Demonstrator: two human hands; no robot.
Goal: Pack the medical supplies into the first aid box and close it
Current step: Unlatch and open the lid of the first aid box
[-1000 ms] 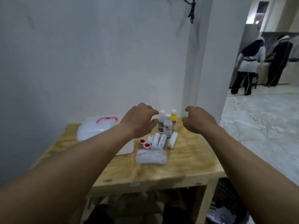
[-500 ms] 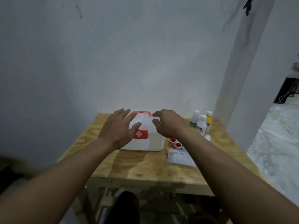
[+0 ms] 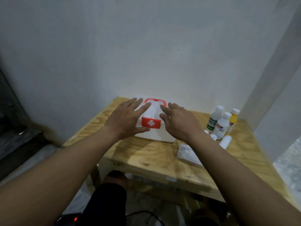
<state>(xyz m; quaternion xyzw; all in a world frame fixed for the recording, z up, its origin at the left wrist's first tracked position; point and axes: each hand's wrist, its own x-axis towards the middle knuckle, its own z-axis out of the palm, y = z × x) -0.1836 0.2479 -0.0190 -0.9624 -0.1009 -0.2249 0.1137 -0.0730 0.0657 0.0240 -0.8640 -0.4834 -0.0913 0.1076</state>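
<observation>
A white first aid box [image 3: 154, 136] with a red handle and a red cross latch stands closed at the back of the wooden table [image 3: 146, 154]. My left hand [image 3: 125, 119] lies over its left side with fingers spread. My right hand [image 3: 179, 123] is over its right side, fingers loosely extended. To the right stand three bottles: a green-labelled one [image 3: 214, 119], a white one [image 3: 222, 125] and a yellow one [image 3: 233, 120]. White rolls [image 3: 225, 141] lie in front of them. A clear packet [image 3: 187, 154] lies by my right forearm.
A white wall runs behind the table and a white pillar [image 3: 276, 95] stands at its right. The table's front edge is near my legs [image 3: 107, 201]. A dark doorway frame [image 3: 9, 119] sits at the left. Grey floor shows at the far right.
My head has swung left, from the supplies to the box. Both hands moved from above the bottles onto the box and have spread out over its lid.
</observation>
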